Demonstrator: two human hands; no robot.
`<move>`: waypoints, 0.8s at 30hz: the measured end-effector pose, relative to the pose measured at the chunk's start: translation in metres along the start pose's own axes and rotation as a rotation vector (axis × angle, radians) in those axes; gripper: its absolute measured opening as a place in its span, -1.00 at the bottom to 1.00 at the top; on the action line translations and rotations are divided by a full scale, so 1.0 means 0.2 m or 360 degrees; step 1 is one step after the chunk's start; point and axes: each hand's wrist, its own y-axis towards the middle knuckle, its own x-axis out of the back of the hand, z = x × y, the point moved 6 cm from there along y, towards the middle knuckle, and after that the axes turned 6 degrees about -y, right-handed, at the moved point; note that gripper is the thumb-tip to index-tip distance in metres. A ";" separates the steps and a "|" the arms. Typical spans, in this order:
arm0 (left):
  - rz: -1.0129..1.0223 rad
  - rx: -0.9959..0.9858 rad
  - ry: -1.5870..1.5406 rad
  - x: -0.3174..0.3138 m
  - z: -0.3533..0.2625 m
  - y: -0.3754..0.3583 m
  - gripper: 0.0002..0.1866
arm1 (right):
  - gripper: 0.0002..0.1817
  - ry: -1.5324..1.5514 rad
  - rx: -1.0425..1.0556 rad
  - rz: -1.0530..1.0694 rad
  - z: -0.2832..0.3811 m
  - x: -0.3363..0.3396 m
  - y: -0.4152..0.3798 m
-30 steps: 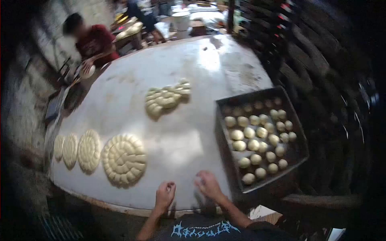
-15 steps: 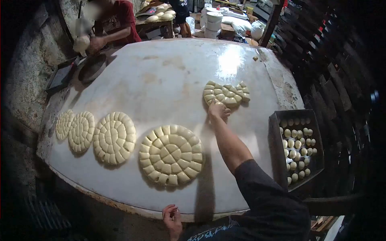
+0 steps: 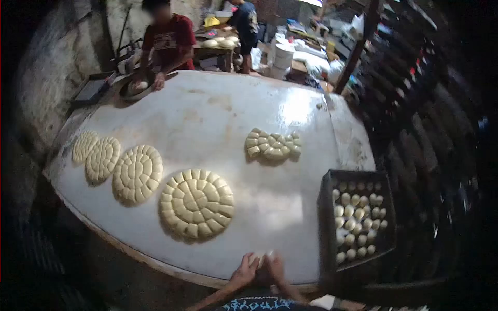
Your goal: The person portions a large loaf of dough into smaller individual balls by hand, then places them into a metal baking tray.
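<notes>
At the table's front edge my left hand (image 3: 245,269) and my right hand (image 3: 274,267) are close together, with fingers curled. A small pale dough piece (image 3: 258,259) shows between them, partly hidden by the fingers. The right hand is slightly blurred. Ahead of them lies a part-used slab of cut dough (image 3: 275,146) with ragged edges. To the left sits a round dough disc (image 3: 196,203), scored into wedges and blocks. More scored discs (image 3: 138,174) line the table's left side. On the right, a dark metal tray (image 3: 328,223) holds several rows of small dough balls (image 3: 359,213).
Across the pale tabletop (image 3: 207,124), a person in a red shirt (image 3: 168,41) has both hands at a round pan (image 3: 127,93). Another person (image 3: 246,26) stands at the back beside a table with dough lumps (image 3: 220,41). White buckets (image 3: 282,57) stand behind the table.
My right hand has come back from the cut slab to meet my left hand at the front edge. The slab is smaller. The person in red has lowered dough into the pan.
</notes>
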 end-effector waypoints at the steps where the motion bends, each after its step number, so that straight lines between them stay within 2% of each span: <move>1: -0.0041 -0.0012 -0.0040 -0.04 -0.08 -0.03 -0.54 | -0.62 -0.0171 0.0120 0.0100 0.16 0.09 -0.16; 3: 0.0385 0.0416 0.0014 -0.13 -0.21 -0.19 -0.54 | -0.63 -0.0225 0.0071 0.0136 0.23 0.26 -0.21; 4: 0.0331 0.0242 0.0100 -0.17 -0.09 -0.21 -0.60 | -0.64 -0.0335 0.0006 0.0096 0.21 0.35 -0.18; 5: 0.0299 0.0256 0.0110 -0.13 -0.09 -0.24 -0.60 | -0.65 -0.0436 -0.0071 0.0049 0.19 0.42 -0.16; 6: 0.0186 -0.0213 0.0437 -0.07 -0.20 -0.26 -0.65 | -0.66 -0.0200 -0.0334 -0.0077 0.14 0.51 -0.12; 7: 0.0072 -0.0693 0.0762 -0.02 -0.29 -0.30 -0.70 | -0.66 -0.0186 -0.0325 -0.0054 0.05 0.59 -0.09; 9: -0.0119 -0.0086 0.0972 0.25 -0.12 -0.20 -0.74 | -0.66 -0.1059 0.0803 -0.0336 0.11 0.69 -0.04; 10: -0.0135 -0.0091 0.0986 0.28 -0.12 -0.17 -0.74 | -0.66 -0.1040 0.0814 -0.0337 0.09 0.69 -0.03; 12: -0.0093 -0.0906 0.1885 0.28 -0.45 -0.16 -0.74 | -0.66 -0.1491 0.1028 -0.0299 0.21 0.63 -0.06; 13: -0.0229 -0.1059 0.1773 0.25 -0.39 -0.05 -0.77 | -0.66 -0.1477 0.1040 -0.0316 0.22 0.57 0.01; 15: -0.0361 -0.1258 0.1442 0.12 -0.31 0.17 -0.79 | -0.70 -0.1193 0.1120 -0.0714 0.24 0.43 0.11; 16: -0.0361 -0.1309 0.1219 0.02 -0.34 0.22 -0.78 | -0.72 -0.1250 0.0987 -0.0320 0.21 0.30 0.14; 17: -0.0097 -0.1085 0.1196 -0.08 -0.36 0.21 -0.80 | -0.73 -0.1288 0.0840 0.0062 0.18 0.17 0.14; 18: -0.0010 -0.1082 0.1149 -0.16 -0.30 0.16 -0.78 | -0.76 -0.1101 0.1131 -0.0021 0.19 0.11 0.00; 19: 0.0040 -0.1134 0.1108 -0.17 -0.24 0.06 -0.81 | -0.78 -0.1143 0.1143 -0.0008 0.07 0.09 -0.11; 20: 0.0331 -0.1150 0.1013 -0.13 -0.26 -0.04 -0.85 | -0.80 -0.1092 0.1321 -0.0015 0.01 0.16 -0.24; 21: 0.0268 -0.1431 0.0924 -0.02 -0.24 -0.11 -0.88 | -0.82 -0.0990 0.1264 0.0044 -0.09 0.27 -0.27; 22: 0.0437 -0.1273 0.1096 0.09 -0.16 -0.05 -0.87 | -0.83 -0.0887 0.1193 0.0120 -0.18 0.37 -0.26; 23: 0.0597 -0.1108 0.1260 0.17 -0.15 0.04 -0.87 | -0.84 -0.1159 0.1111 0.0150 -0.23 0.47 -0.13; 24: 0.0356 -0.1385 0.1424 0.22 -0.32 0.11 -0.87 | -0.85 -0.1431 0.1020 0.0186 -0.24 0.51 -0.02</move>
